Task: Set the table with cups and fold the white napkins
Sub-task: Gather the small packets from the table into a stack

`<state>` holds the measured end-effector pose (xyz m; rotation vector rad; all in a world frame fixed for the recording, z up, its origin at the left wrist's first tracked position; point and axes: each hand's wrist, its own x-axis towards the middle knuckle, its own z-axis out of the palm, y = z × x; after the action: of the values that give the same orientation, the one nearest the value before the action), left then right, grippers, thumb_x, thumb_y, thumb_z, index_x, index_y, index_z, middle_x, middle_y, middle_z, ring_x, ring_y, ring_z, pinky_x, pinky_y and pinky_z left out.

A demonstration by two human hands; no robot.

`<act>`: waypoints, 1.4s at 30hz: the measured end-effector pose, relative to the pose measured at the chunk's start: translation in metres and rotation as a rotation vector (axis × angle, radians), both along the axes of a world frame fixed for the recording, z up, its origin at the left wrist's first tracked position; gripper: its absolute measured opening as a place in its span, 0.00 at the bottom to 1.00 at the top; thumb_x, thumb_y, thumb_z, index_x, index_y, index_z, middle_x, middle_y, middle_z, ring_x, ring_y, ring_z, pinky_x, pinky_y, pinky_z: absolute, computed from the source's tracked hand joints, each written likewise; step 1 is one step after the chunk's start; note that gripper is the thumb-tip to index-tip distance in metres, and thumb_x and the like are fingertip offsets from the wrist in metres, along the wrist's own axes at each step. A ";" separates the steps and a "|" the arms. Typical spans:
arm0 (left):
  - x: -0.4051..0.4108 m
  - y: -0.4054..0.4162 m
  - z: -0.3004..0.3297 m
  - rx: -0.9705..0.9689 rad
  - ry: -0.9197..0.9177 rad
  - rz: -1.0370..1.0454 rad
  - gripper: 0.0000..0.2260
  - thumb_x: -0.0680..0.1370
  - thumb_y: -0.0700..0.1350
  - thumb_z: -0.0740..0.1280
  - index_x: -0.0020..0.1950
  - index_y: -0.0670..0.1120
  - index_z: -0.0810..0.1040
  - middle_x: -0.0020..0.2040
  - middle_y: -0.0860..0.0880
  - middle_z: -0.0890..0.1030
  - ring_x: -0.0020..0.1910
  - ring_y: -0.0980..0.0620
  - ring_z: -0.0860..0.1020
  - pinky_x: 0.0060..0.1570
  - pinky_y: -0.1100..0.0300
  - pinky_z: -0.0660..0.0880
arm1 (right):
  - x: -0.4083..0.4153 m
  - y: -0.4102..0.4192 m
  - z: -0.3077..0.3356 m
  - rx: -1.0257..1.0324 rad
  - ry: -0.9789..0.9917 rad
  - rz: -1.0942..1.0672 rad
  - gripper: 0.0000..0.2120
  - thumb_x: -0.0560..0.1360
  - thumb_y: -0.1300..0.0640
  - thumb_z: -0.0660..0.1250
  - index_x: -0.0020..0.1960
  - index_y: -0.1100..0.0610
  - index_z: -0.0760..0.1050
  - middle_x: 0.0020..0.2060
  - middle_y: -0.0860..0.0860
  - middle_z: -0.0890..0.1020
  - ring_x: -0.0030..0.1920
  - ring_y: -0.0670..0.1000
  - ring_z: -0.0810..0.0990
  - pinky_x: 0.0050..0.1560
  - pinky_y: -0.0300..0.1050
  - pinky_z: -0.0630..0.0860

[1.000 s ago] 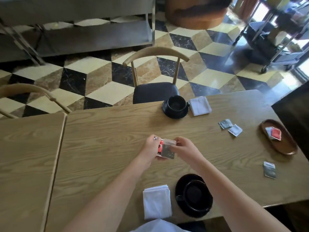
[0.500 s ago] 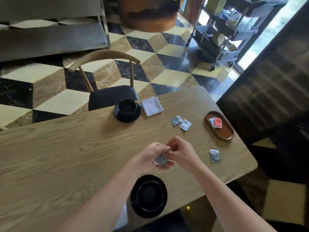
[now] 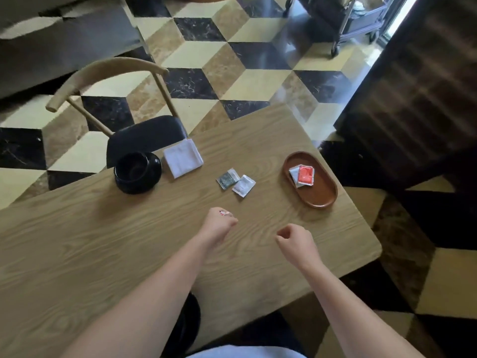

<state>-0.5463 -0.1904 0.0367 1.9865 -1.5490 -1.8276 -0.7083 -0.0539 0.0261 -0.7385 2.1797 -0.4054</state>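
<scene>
A black cup on its saucer (image 3: 136,171) stands at the table's far edge, with a folded white napkin (image 3: 183,157) beside it on the right. A second black saucer (image 3: 192,324) peeks out under my left forearm at the near edge. My left hand (image 3: 219,222) is a fist over mid-table and grips small packets; a red-and-white edge shows at its top. My right hand (image 3: 295,241) is curled, knuckles up, over the spot where a packet lay earlier; that packet is out of sight under it.
Two loose packets, one dark (image 3: 227,178) and one white (image 3: 244,185), lie beyond my hands. An oval wooden tray (image 3: 321,197) at the right holds a red packet (image 3: 305,175). A chair (image 3: 144,135) faces the far side. A dark cabinet (image 3: 413,99) stands right.
My hands, together on the packets before, have parted. The right hand went right onto the lone packet's spot. My view swung right and the near napkin left it.
</scene>
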 end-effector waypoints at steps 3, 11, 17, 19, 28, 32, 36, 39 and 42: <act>-0.025 -0.015 -0.017 -0.165 -0.178 -0.004 0.06 0.74 0.36 0.70 0.39 0.45 0.80 0.31 0.48 0.75 0.30 0.47 0.71 0.30 0.59 0.65 | -0.028 0.030 -0.021 0.086 0.076 -0.076 0.07 0.74 0.51 0.70 0.50 0.52 0.77 0.49 0.49 0.83 0.50 0.53 0.81 0.47 0.47 0.75; -0.082 -0.055 -0.056 -0.431 -0.491 -0.094 0.04 0.76 0.44 0.68 0.42 0.46 0.79 0.45 0.45 0.83 0.41 0.43 0.75 0.38 0.57 0.66 | -0.045 0.047 -0.047 0.095 0.174 -0.136 0.12 0.73 0.44 0.73 0.47 0.50 0.73 0.44 0.46 0.78 0.43 0.49 0.78 0.43 0.48 0.76; -0.094 -0.066 -0.074 -0.457 -0.549 -0.139 0.12 0.75 0.44 0.68 0.56 0.40 0.81 0.57 0.42 0.81 0.51 0.40 0.80 0.42 0.56 0.68 | -0.040 0.039 -0.054 0.074 0.180 -0.099 0.11 0.73 0.46 0.73 0.48 0.49 0.75 0.44 0.46 0.77 0.43 0.49 0.79 0.45 0.50 0.79; -0.094 -0.070 -0.075 -0.439 -0.556 -0.166 0.12 0.75 0.44 0.69 0.55 0.40 0.81 0.58 0.41 0.80 0.52 0.40 0.80 0.42 0.56 0.68 | -0.040 0.036 -0.057 0.073 0.160 -0.090 0.10 0.73 0.47 0.74 0.47 0.49 0.75 0.43 0.46 0.78 0.43 0.49 0.79 0.46 0.50 0.79; -0.084 -0.063 -0.062 -0.246 -0.232 -0.026 0.10 0.71 0.38 0.68 0.40 0.48 0.67 0.39 0.51 0.74 0.42 0.45 0.73 0.43 0.57 0.67 | -0.050 0.008 -0.043 -0.077 -0.437 -0.461 0.08 0.71 0.57 0.77 0.44 0.56 0.77 0.40 0.49 0.85 0.34 0.43 0.81 0.32 0.35 0.72; -0.085 -0.040 -0.042 0.118 0.230 0.270 0.08 0.70 0.33 0.68 0.46 0.43 0.76 0.42 0.42 0.76 0.43 0.46 0.76 0.45 0.54 0.74 | -0.045 -0.030 -0.027 -0.173 -0.813 -0.586 0.07 0.75 0.60 0.74 0.45 0.57 0.76 0.38 0.52 0.84 0.30 0.44 0.80 0.28 0.35 0.73; -0.074 -0.033 -0.019 0.327 0.475 0.440 0.10 0.75 0.32 0.58 0.46 0.40 0.78 0.43 0.40 0.80 0.36 0.46 0.80 0.37 0.58 0.75 | -0.032 -0.075 -0.015 -0.209 -0.827 -0.439 0.06 0.75 0.58 0.74 0.43 0.55 0.77 0.36 0.52 0.82 0.29 0.43 0.77 0.28 0.36 0.68; -0.053 -0.036 -0.010 0.464 0.660 0.433 0.11 0.77 0.38 0.57 0.49 0.38 0.79 0.44 0.38 0.83 0.40 0.43 0.83 0.46 0.51 0.81 | -0.024 -0.098 -0.010 -0.198 -0.700 -0.287 0.06 0.74 0.56 0.75 0.41 0.54 0.79 0.29 0.47 0.79 0.27 0.41 0.75 0.28 0.35 0.67; -0.037 -0.039 -0.007 0.471 0.605 0.391 0.16 0.78 0.53 0.67 0.53 0.41 0.81 0.47 0.41 0.84 0.42 0.45 0.84 0.51 0.48 0.80 | -0.018 -0.111 -0.008 -0.205 -0.536 -0.112 0.08 0.71 0.54 0.77 0.38 0.53 0.80 0.26 0.43 0.78 0.27 0.40 0.73 0.28 0.33 0.67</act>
<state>-0.5835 -0.2299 0.0295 1.4735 -0.5621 -2.4233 -0.7265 -0.1652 0.0186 -0.5383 1.6907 -0.7957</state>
